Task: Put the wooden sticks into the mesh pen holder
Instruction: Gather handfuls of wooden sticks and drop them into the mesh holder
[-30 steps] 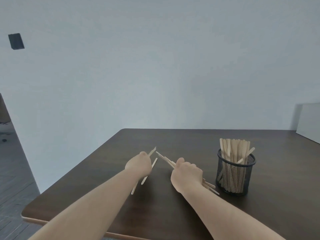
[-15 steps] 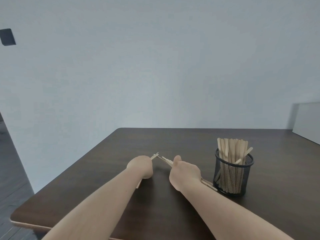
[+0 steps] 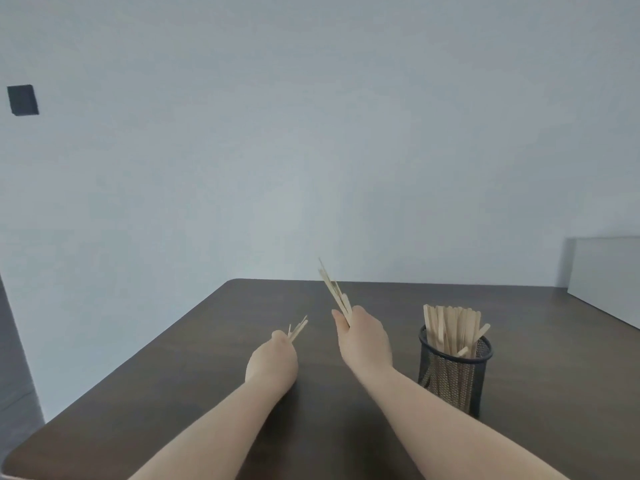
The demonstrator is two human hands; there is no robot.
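A black mesh pen holder [image 3: 454, 370] stands upright on the dark brown surface [image 3: 194, 368], toward its right side, and it is already packed with pale wooden sticks [image 3: 450, 327] that rise well above its rim, most of them upright and a couple leaning out to the right. Just left of the holder, the right hand [image 3: 363, 337] is raised off the surface, curled closed around a bundle of sticks [image 3: 334, 291]; the bundle juts up and away from the fist, tilted to the left, away from the holder, and its top ends reach past the far edge of the surface against the wall. Farther left of the holder, well apart from it, the left hand [image 3: 272, 363] sits lower, near the surface, also closed in a fist, gripping a smaller bunch of sticks [image 3: 298, 329] whose short visible ends poke out up and to the right, toward the holder. Whether the left hand touches the surface cannot be told. The two hands are apart, with bare surface between them, and both forearms reach in from the near edge. Behind the holder, at the right far corner, a pale grey box [image 3: 604, 271] rests against the plain wall [image 3: 311, 133], and far to the left of the holder a small dark square plate [image 3: 22, 99] is fixed on that wall.
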